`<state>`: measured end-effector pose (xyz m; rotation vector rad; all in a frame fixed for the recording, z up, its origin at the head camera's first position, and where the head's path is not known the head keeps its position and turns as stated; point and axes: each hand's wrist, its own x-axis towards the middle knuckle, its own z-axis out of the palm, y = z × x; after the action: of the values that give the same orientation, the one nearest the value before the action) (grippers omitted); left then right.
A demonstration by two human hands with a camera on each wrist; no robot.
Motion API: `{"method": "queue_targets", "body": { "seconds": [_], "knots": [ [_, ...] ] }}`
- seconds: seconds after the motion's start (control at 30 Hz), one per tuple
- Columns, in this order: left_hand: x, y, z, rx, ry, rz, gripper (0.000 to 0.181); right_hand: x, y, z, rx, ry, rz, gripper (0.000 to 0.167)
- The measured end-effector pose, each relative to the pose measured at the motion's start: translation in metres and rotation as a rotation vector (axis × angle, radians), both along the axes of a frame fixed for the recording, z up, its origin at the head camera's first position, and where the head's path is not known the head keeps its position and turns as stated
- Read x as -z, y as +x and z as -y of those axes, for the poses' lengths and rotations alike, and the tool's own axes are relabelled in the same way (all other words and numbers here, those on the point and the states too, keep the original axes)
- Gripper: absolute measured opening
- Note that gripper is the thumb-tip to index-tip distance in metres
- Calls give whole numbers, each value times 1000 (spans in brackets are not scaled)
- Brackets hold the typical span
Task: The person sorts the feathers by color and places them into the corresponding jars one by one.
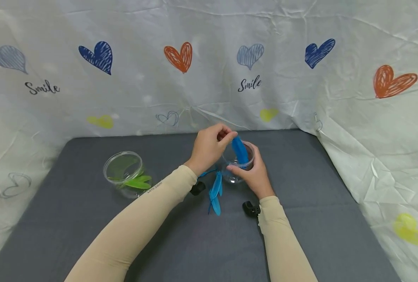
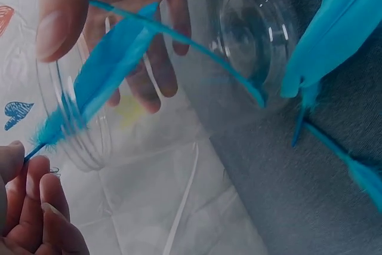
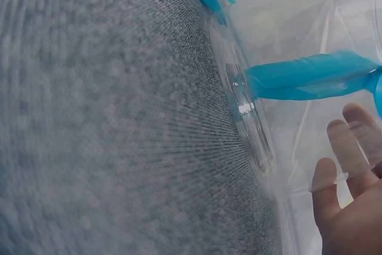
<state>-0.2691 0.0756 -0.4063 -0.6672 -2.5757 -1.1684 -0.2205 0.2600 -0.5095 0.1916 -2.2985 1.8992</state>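
Note:
A clear plastic jar (image 1: 234, 178) stands upright near the back of the table, and my right hand (image 1: 257, 174) grips its side. Over the rim, my left hand (image 1: 209, 149) pinches a blue feather (image 1: 239, 150) by its quill end. Most of that feather shows inside the jar through the clear wall in the left wrist view, where my left fingers (image 2: 34, 189) hold the thin tip outside the mouth. Another blue feather curves inside the jar there. On the cloth beside the jar lie several loose blue feathers (image 1: 215, 194).
To the left stands a second clear jar (image 1: 122, 154) with green feathers (image 1: 138, 182), partly behind my left forearm. A grey cloth (image 1: 300, 235) covers the table. Behind it hangs a white curtain (image 1: 209, 94) printed with hearts.

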Motion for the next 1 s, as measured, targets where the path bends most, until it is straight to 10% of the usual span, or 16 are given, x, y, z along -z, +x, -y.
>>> {"method": "queue_targets", "body": {
  "seconds": [1.0],
  "knots": [
    [26,29,52,54,-25,-19,20,2,1,0,3,19,-21,91]
  ]
}}
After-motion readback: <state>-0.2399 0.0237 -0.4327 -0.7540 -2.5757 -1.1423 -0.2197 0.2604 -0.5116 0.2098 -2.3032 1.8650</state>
